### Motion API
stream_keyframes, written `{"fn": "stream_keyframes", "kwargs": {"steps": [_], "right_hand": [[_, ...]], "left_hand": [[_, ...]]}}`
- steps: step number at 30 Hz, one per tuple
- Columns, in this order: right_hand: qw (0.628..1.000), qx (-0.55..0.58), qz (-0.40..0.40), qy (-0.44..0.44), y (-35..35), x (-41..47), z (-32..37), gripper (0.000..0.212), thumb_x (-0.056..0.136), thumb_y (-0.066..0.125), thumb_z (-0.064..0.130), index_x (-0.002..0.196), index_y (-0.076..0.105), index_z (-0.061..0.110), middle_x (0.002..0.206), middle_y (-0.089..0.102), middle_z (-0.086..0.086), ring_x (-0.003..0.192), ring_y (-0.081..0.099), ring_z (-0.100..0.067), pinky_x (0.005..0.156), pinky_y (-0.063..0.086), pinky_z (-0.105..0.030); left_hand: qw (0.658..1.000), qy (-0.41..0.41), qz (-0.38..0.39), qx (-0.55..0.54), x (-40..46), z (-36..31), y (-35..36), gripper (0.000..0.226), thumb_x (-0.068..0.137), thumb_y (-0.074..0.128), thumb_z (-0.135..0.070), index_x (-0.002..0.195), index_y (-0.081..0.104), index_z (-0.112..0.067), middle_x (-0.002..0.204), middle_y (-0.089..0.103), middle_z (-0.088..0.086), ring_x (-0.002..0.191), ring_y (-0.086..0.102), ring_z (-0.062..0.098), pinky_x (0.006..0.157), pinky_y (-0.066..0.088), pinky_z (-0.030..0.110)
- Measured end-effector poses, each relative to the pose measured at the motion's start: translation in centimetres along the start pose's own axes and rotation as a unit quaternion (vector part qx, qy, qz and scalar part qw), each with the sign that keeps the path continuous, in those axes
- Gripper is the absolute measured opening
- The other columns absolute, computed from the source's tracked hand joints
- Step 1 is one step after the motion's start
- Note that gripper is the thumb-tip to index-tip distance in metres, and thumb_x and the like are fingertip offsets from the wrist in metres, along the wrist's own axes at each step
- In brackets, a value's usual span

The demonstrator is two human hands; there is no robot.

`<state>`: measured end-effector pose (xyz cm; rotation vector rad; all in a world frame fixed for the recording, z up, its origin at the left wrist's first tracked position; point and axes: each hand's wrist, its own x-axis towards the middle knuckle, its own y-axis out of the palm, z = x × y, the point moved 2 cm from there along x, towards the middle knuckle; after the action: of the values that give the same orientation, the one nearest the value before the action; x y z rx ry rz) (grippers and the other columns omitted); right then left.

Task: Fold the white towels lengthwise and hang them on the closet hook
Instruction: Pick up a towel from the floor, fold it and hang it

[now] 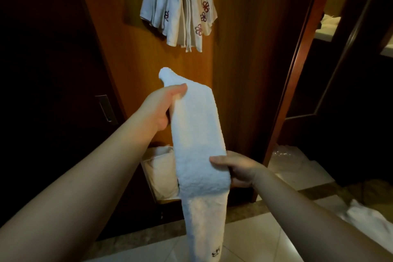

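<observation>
A white towel, folded into a long narrow strip, stretches between my two hands in front of the wooden closet panel. My left hand grips its upper end, and a short tip sticks up past my thumb. My right hand pinches the strip lower down, where it bends over and hangs toward the floor with a dark logo near its bottom. Several white towels with purple flower marks hang bunched at the top of the panel; the hook itself is hidden by them.
A basket holding white linen stands on the floor behind the towel. A dark door with a metal handle is at the left. More white cloth lies on the tiled floor at the right, past the wooden door frame.
</observation>
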<state>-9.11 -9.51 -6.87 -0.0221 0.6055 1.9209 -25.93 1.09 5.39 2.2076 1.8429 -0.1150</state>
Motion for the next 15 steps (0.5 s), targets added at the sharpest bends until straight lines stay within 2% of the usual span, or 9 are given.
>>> {"fn": "stream_keyframes", "kwargs": {"steps": [1,3,6,9,11,12,15], "right_hand": [[1.000,-0.022,-0.004,0.012,0.3,-0.3,0.4,0.068,0.053,0.097,0.026,0.113,0.068,0.012,0.106,0.077,-0.007,0.098,0.074,-0.021,0.079,0.061,-0.033],[0.996,-0.078,-0.005,0.031,1.0,-0.8,1.3,0.046,0.074,0.075,0.018,0.118,0.063,0.013,0.106,0.075,-0.003,0.100,0.073,-0.018,0.079,0.059,-0.030],[0.992,-0.120,-0.006,0.033,1.5,-1.2,2.5,0.043,0.080,0.065,0.021,0.122,0.061,0.012,0.109,0.074,-0.003,0.103,0.071,-0.018,0.079,0.057,-0.027],[0.996,-0.083,-0.003,0.016,2.0,-1.4,4.1,0.038,0.082,0.064,0.025,0.116,0.066,0.010,0.109,0.075,-0.005,0.104,0.071,-0.020,0.084,0.057,-0.029],[0.999,-0.037,0.003,-0.003,2.1,-1.6,5.3,0.033,0.082,0.065,0.025,0.109,0.074,0.010,0.112,0.075,-0.009,0.106,0.071,-0.023,0.085,0.059,-0.032],[1.000,-0.015,0.006,-0.018,2.2,-1.6,6.0,0.030,0.081,0.067,0.025,0.106,0.077,0.012,0.113,0.075,-0.010,0.106,0.072,-0.024,0.083,0.060,-0.033],[0.997,0.015,0.010,-0.074,2.5,-1.8,8.2,0.038,0.076,0.071,0.033,0.109,0.078,0.016,0.117,0.073,-0.012,0.109,0.070,-0.027,0.083,0.060,-0.036]], "left_hand": [[1.000,-0.001,-0.004,0.006,0.3,-0.2,0.0,0.026,0.084,0.078,-0.025,0.098,0.058,-0.016,0.092,0.074,0.007,0.089,0.070,0.026,0.077,0.056,0.040],[1.000,-0.009,-0.014,0.023,0.9,-0.4,0.0,0.026,0.086,0.076,-0.024,0.096,0.053,-0.015,0.096,0.069,0.008,0.088,0.068,0.025,0.072,0.055,0.038],[0.998,-0.042,-0.024,0.032,1.9,-0.3,-0.1,0.024,0.090,0.073,-0.022,0.091,0.050,-0.015,0.095,0.067,0.010,0.084,0.067,0.026,0.068,0.056,0.039],[0.997,-0.061,0.021,0.048,2.8,0.4,-0.1,0.014,0.100,0.057,-0.022,0.097,0.058,-0.008,0.080,0.071,0.008,0.067,0.070,0.022,0.058,0.058,0.029],[0.995,-0.072,0.044,0.050,3.5,1.3,-0.4,0.026,0.104,0.049,-0.030,0.094,0.061,-0.009,0.071,0.072,0.006,0.058,0.070,0.019,0.051,0.055,0.024],[0.994,-0.081,0.052,0.050,3.8,1.9,-0.7,0.035,0.104,0.045,-0.038,0.094,0.062,-0.009,0.072,0.072,0.007,0.060,0.070,0.021,0.052,0.056,0.024],[0.988,-0.117,0.075,0.070,4.8,4.1,-1.4,0.061,0.101,0.039,-0.058,0.098,0.074,-0.008,0.092,0.075,0.016,0.077,0.074,0.031,0.069,0.059,0.039]]}}
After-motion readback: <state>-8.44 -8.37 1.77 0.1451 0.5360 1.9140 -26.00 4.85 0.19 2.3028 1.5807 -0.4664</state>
